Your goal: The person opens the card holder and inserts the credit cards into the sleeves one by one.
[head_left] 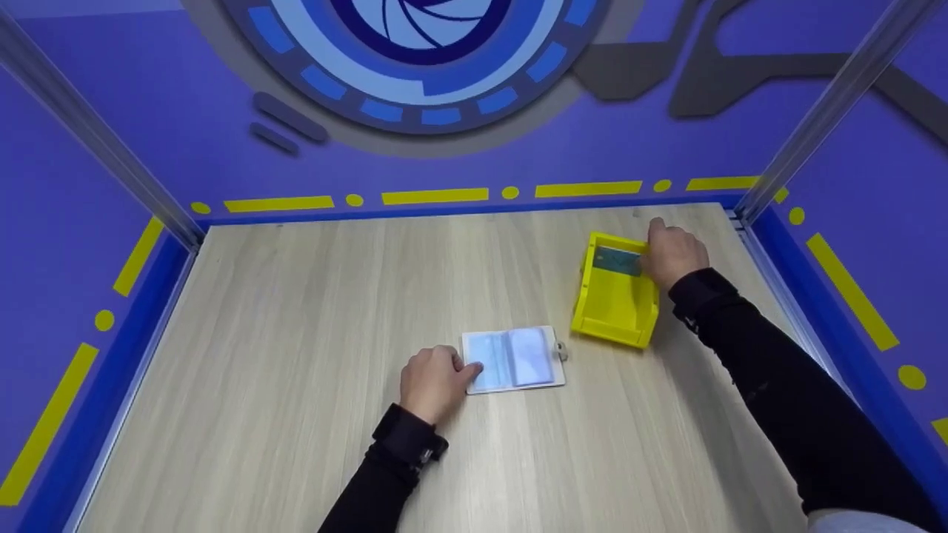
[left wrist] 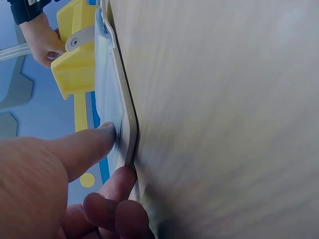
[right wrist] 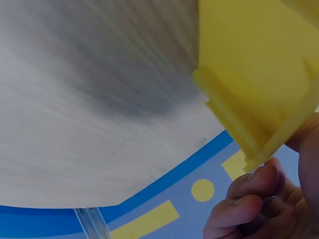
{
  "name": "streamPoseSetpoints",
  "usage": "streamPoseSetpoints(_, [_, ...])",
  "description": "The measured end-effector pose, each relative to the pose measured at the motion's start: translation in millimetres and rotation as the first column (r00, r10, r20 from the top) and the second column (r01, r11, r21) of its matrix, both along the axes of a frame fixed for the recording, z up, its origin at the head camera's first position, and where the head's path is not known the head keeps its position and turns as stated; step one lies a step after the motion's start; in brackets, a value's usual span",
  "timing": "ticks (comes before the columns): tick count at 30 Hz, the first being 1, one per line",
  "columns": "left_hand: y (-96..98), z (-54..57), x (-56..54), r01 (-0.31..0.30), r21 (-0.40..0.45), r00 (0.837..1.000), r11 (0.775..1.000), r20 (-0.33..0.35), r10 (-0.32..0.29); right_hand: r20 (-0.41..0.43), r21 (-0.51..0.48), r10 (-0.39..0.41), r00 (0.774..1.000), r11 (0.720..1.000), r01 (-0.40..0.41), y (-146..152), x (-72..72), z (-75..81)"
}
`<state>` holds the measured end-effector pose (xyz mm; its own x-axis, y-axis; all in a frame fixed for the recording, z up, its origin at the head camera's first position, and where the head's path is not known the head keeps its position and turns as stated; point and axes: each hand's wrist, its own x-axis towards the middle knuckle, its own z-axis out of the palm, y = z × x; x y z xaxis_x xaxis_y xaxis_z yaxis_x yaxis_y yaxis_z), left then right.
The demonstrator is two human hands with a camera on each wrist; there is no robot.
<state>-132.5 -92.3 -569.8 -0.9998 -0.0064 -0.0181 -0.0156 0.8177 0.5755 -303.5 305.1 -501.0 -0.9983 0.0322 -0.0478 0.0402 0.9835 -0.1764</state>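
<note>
An open card holder [head_left: 531, 358] with clear, bluish plastic sleeves lies in the middle of the table, its small snap tab [head_left: 561, 350] pointing right. My left hand [head_left: 433, 381] pinches its left edge, the thumb on the sleeve and a fingertip at the underside, as the left wrist view shows. Farther back on the right is a yellow bin [head_left: 618, 300], with a dark green card [head_left: 616, 260] inside near its far end. My right hand [head_left: 675, 255] grips the bin's right wall near the far corner. In the right wrist view, curled fingers [right wrist: 246, 196] are beside the bin's corner.
The light wooden table [head_left: 296, 333] is enclosed by blue-purple panels [head_left: 185, 148] with yellow dashes on the left, back and right. Metal posts [head_left: 829, 111] stand at the back corners. The bin is near the table's back right corner.
</note>
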Motion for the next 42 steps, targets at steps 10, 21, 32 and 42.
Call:
streamPoseSetpoints(10, [-1.2, 0.5, -0.1, 0.005, 0.006, 1.0, 1.0, -0.001, -0.005, 0.038, -0.031, -0.03, 0.999, 0.999, 0.031, 1.7, -5.0, -1.6])
streamPoseSetpoints(21, [-2.4, -0.1, -0.8, 0.005, 0.002, 1.0, 1.0, -0.025, -0.005, -0.009, -0.074, 0.067, 0.998, 0.995, -0.068, 5.1, 0.5, 14.9])
streamPoseSetpoints(32, [-3.0, 4.7, -3.4, 0.009, 0.016, 1.0, 1.0, -0.004, -0.009, -0.02, -0.206, 0.207, 0.978, 0.956, -0.207, -4.9, 44.9, 73.5])
streamPoseSetpoints(42, [-1.4, 1.2, -0.4, 0.011, 0.02, 1.0, 1.0, 0.008, -0.011, 0.08, -0.408, 0.235, 0.969, 0.894, -0.183, -53.1, 92.8, 83.3])
